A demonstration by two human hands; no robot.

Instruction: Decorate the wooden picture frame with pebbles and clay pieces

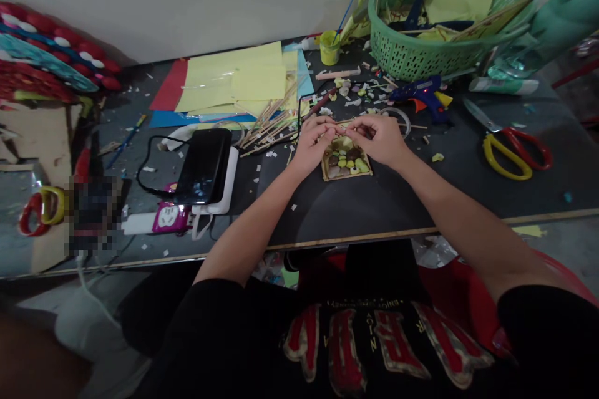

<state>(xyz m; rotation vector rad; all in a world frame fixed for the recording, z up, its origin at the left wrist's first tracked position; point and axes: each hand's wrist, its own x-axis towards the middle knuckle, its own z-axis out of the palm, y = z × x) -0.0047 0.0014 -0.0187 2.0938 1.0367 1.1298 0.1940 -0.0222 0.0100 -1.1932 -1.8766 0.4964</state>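
Observation:
A small square stick-edged frame [347, 175] lies on the dark table, filled with brown, grey and yellow-green pebbles [345, 162]. At its far side my left hand [314, 142] and my right hand [380, 139] meet, fingertips pinched close together over the frame's far edge. Between the fingertips there seems to be something small, too small to make out. The hands cover part of the far edge and the corners there.
A blue glue gun [423, 92] and large scissors [508, 143] lie to the right. Behind stands a green basket [407, 53] with a yellow paint cup [330, 50] beside it. Thin sticks [271, 124], yellow paper [224, 78] and a phone [203, 165] on a power bank are left.

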